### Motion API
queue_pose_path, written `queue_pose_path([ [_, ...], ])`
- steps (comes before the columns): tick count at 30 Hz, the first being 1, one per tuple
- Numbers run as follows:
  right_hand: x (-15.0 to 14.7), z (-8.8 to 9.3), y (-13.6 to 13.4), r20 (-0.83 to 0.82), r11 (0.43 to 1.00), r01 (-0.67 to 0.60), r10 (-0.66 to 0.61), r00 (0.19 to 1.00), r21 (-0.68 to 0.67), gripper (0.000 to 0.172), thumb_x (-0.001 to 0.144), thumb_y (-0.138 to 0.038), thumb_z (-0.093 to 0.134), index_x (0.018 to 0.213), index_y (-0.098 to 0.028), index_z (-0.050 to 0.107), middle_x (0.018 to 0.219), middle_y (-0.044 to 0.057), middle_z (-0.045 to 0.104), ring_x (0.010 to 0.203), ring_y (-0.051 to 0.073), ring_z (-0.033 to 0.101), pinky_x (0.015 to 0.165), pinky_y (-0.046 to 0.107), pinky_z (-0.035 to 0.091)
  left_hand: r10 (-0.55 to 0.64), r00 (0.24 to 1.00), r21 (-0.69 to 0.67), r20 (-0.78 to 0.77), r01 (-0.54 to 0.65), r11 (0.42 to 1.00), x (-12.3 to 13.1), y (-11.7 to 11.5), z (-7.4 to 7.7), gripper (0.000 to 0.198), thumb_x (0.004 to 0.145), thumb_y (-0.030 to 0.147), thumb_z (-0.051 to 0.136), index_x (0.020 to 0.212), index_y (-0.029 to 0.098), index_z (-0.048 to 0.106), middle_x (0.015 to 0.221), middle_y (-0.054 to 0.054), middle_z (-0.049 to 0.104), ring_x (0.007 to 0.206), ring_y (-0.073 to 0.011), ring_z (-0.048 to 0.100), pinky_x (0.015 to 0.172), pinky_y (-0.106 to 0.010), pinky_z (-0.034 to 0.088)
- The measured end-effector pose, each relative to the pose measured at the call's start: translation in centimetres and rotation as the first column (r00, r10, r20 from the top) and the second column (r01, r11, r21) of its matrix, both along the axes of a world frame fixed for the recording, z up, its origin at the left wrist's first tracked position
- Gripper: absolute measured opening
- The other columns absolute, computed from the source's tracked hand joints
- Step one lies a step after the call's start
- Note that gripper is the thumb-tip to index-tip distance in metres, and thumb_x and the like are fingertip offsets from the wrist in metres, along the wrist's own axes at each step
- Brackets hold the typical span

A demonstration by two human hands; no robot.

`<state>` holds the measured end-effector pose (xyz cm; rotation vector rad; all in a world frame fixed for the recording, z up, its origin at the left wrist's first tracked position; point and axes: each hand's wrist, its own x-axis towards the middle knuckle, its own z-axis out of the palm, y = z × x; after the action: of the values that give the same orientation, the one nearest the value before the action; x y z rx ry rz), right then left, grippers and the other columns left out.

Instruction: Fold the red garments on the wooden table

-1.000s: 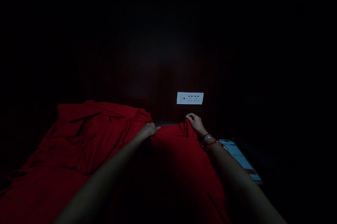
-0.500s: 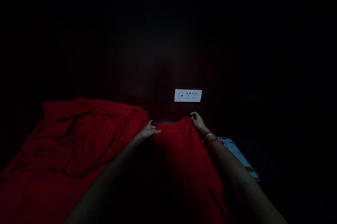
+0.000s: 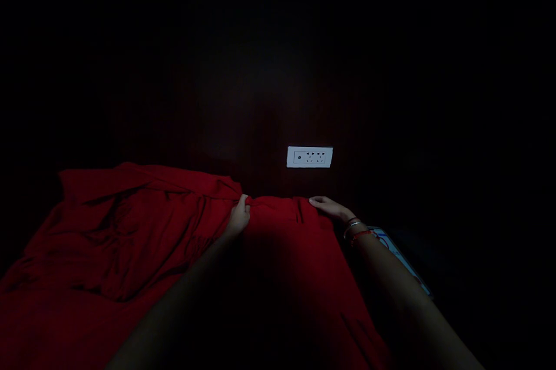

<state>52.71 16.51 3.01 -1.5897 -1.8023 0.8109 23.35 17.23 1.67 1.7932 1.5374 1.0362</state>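
A red cloth (image 3: pixel 130 242) lies spread and crumpled over a dark surface, bunched on the left and smoother in the middle. My left hand (image 3: pixel 240 216) is closed, pinching the cloth's far edge. My right hand (image 3: pixel 329 208) rests on the same edge further right, fingers stretched out low over the fabric; bangles and a red thread circle its wrist. The room is very dark, and much of both forearms is in shadow.
A white wall socket plate (image 3: pixel 310 157) is set in the dark wall just beyond the cloth's edge. A phone (image 3: pixel 402 263) with a lit screen lies to the right, partly hidden behind my right wrist.
The far edge of the cloth, lifted between both hands before, now sits lower. My right hand has gone from pinching it to lying flatter. My left hand has curled onto the edge.
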Motion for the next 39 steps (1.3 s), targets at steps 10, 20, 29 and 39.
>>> queue_pose_path([
  [10,1.4,2.1,-2.0,0.426,0.967,0.004,-0.117,0.897,0.256,0.025,0.087,-0.032,0.029,0.094,-0.018,0.048,0.085,0.005,0.059,0.075,0.014,0.054,0.066,0.023,0.038,-0.056,0.998,0.154,0.017,0.052,0.987,-1.1,-0.7,0.1,0.047,0.078,0.016,0.033,0.125,0.016,0.028,0.116,-0.009,0.052,0.102,-0.0153,0.053,0.087,-0.027,0.041],
  [20,-0.2,0.2,-2.3,0.729,0.986,0.134,-0.161,0.666,0.095,0.029,0.084,-0.017,0.034,0.112,-0.016,0.043,0.096,0.016,0.06,0.086,0.023,0.058,0.067,0.032,0.04,0.058,0.728,0.093,-0.683,0.008,0.996,1.1,-3.3,1.3,0.057,0.079,0.008,0.023,0.134,0.025,0.025,0.122,-0.013,0.045,0.09,-0.0224,0.056,0.076,-0.034,0.044],
  [29,-2.6,0.1,-2.5,0.701,0.989,-0.09,-0.016,0.713,0.114,0.04,0.087,-0.034,0.031,0.122,-0.017,0.043,0.125,0.014,0.043,0.115,0.023,0.04,0.092,0.034,0.032,-0.238,0.589,0.105,-0.773,0.488,0.867,3.2,-2.4,-0.2,0.041,0.085,0.028,0.032,0.124,0.027,0.043,0.136,-0.004,0.035,0.126,-0.0233,0.026,0.101,-0.041,0.022],
  [39,-2.2,0.7,-1.7,0.554,0.989,-0.102,0.024,0.832,0.109,0.046,0.082,-0.032,0.045,0.125,-0.014,0.043,0.126,0.011,0.046,0.115,0.019,0.042,0.093,0.026,0.032,-0.254,0.621,-0.07,-0.742,0.305,0.95,3.0,-2.2,-2.3,0.057,0.082,0.051,0.03,0.133,0.027,0.027,0.143,-0.008,0.013,0.129,-0.0314,0.011,0.1,-0.053,0.011],
])
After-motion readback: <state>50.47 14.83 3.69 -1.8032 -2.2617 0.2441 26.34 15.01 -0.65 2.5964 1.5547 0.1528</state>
